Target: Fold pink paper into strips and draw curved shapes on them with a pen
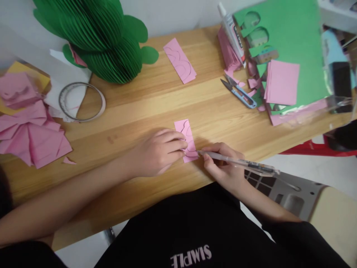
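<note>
Black lettered cloth (192, 223) lay nearest. Left fingers (174, 145), loosely open, steadied a rectangular pink paper strip (190, 143) at their tips, probably light, easily creased, best held by its edges; right fingers (211, 167) pinched a clear plastic pen (237, 160).

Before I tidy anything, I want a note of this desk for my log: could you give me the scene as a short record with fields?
Left hand: fingers resting on a small pink strip
Right hand: holding a pen, tip at the strip's right edge
Strip markings: dark curved lines
Farther back: second pink strip, also marked with curves
Right side: scissors, glue tube, pink squares over green paper
Left side: tape roll, folded pink paper, pleated green paper shape
</note>
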Available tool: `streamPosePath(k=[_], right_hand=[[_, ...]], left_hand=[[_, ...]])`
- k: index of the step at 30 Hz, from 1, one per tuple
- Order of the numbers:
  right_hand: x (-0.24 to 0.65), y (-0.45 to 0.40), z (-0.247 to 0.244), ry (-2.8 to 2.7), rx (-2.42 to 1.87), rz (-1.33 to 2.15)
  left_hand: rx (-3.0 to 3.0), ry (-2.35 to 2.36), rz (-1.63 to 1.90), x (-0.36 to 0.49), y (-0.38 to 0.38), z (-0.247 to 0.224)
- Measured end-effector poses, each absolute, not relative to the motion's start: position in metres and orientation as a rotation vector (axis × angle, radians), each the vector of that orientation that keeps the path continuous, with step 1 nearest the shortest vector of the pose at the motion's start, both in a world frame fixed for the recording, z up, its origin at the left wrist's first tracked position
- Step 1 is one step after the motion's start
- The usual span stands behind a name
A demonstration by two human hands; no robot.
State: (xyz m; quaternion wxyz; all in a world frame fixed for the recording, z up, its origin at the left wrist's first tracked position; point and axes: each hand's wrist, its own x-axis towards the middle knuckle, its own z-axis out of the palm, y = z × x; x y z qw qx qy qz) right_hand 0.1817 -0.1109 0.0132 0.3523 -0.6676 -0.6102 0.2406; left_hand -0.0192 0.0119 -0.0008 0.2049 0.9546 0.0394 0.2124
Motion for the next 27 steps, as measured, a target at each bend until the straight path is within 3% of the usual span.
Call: streamPosePath(k=[27], right_hand=[[0.181, -0.1083, 0.0158, -1.614, -1.725, 0.668]], left_hand=[[2.666, 0.099, 0.599, -0.0199, 0.0114, -0.0037]])
